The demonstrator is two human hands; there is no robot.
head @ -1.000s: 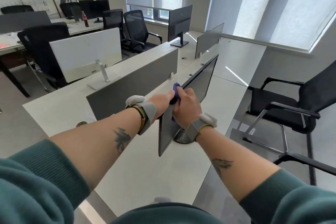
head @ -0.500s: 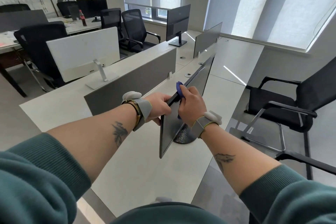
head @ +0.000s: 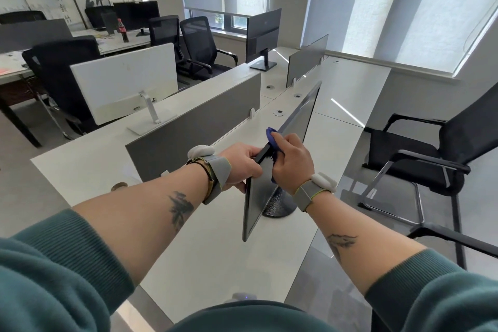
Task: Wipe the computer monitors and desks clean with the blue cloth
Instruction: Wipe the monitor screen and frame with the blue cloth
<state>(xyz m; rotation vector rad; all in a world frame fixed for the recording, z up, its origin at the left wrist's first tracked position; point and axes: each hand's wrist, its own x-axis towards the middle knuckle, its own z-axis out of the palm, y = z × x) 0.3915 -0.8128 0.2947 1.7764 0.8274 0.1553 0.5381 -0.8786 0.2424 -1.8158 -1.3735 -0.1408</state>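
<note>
At the desk (head: 210,256) before you, both hands are on the monitor (head: 297,121).
Your left hand (head: 241,166) clamps its top edge from nine o'clock; your right hand (head: 292,163), at three o'clock, pinches the blue cloth (head: 272,137) against its front.

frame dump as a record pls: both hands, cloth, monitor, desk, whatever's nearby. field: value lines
left hand: grips the upper edge of the monitor, near its corner
right hand: holds the blue cloth against the screen by the top edge
monitor: dark, nearly edge-on to the camera, on a round base
desk: white, the base stands on it
behind: grey divider, white monitor seen from the back
right side: black chair
</note>
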